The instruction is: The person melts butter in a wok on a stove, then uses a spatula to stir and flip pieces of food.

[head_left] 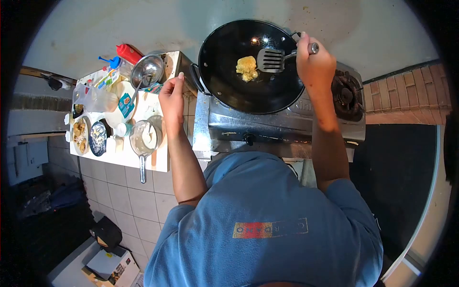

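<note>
My right hand [315, 62] is closed around the handle of a slotted metal spatula [271, 60], near the right rim of a black wok [239, 38]. The spatula's blade is inside the wok, just right of a small golden-yellow piece of food [246, 68]. Left of the wok, my left hand [172, 98] has its fingers curled in and the thumb pointing up, with nothing showing in it. It is close to the wok's left loop handle [196, 79].
The wok sits on a steel gas stove [258, 125]; a second burner [346, 93] is on the right. On the left table [155, 162] are a saucepan [143, 137], a metal bowl [147, 71], a red bottle [128, 52], a dark plate [99, 137] and an oval plate of food [80, 135].
</note>
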Demonstrator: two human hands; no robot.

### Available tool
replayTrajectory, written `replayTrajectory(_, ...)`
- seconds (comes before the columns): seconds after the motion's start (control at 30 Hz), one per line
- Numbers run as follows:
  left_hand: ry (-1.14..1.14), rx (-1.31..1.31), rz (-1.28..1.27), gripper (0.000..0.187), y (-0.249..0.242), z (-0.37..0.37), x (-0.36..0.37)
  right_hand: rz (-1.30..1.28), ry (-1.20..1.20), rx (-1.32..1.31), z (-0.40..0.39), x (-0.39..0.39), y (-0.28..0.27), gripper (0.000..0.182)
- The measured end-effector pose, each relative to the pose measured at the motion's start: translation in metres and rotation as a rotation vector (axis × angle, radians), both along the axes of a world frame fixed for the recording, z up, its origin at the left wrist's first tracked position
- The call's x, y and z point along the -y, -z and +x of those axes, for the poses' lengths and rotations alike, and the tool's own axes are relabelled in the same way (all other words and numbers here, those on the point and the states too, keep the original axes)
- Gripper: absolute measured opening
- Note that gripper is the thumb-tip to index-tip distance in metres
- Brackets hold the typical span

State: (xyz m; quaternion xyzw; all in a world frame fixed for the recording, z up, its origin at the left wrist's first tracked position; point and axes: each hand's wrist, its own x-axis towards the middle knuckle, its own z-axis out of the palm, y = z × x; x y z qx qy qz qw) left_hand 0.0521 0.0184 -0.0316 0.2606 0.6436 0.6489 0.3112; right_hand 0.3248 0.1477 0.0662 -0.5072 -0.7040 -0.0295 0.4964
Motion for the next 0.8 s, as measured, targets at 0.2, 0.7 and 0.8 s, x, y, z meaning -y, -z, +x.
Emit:
replayTrajectory(0.2,0.001,-0.005,0.017,0.023,-0.002,0.003,-0.001,0.018,-0.035,0.055,0.0,-0.002,0.006,0.031)
replayTrajectory(0.7,-0.015,-0.032,0.023,0.021,-0.009,0.007,0.001,-0.058,-0.05,0.131,0.005,0.0,0.0,0.032)
replayTrajectory(0.8,-0.008,-0.048,0.054,0.02,-0.006,0.008,0.002,-0.064,-0.008,0.034,0.005,0.002,-0.004,0.033)
